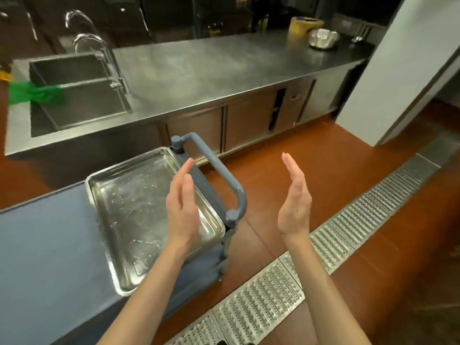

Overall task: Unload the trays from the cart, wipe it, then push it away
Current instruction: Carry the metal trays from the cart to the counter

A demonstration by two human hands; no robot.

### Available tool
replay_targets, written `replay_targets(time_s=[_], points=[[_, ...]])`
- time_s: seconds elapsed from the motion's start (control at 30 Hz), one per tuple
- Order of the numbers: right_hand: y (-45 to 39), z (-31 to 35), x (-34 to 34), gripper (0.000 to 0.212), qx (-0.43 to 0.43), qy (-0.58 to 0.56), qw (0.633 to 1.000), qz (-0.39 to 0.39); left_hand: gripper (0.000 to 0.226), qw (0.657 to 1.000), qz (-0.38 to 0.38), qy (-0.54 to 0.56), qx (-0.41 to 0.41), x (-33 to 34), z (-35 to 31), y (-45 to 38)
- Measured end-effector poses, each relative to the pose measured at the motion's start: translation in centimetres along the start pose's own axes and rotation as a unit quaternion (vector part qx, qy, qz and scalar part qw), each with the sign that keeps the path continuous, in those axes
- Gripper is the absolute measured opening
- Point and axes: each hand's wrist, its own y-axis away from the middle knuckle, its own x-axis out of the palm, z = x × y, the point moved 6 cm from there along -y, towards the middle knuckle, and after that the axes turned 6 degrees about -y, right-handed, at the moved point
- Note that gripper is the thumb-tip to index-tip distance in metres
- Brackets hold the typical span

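A shallow steel tray [129, 207] lies on the blue-grey top of the cart [44, 232], at its right end beside the grey cart handle [216, 170]. My left hand [183, 207] hovers over the tray's right rim with straight fingers, palm facing right, holding nothing. My right hand [295, 197] is raised to the right of the handle, above the floor, fingers straight, palm facing left, also empty. The two hands face each other and touch nothing.
A long steel counter [211, 68] runs behind the cart, with a sink [79, 103] and faucet [104, 53] at left and a green cloth [34, 93] on the sink's edge. A metal bowl [323, 38] sits far right. A floor drain grate [323, 245] crosses the red floor.
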Motion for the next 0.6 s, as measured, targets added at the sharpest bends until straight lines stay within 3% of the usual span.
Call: replay_targets(time_s=[0.47,0.6], points=[[-1.8,-4.7,11.0,0.065,0.082,-0.108,0.975,0.174,0.05,0.976,-0.188,-0.086,-0.066,-8.7,4.3,0.5],[-0.8,-6.7,13.7,0.061,0.11,-0.092,0.966,0.218,0.052,0.963,-0.226,-0.109,-0.097,-10.9,5.8,1.9]])
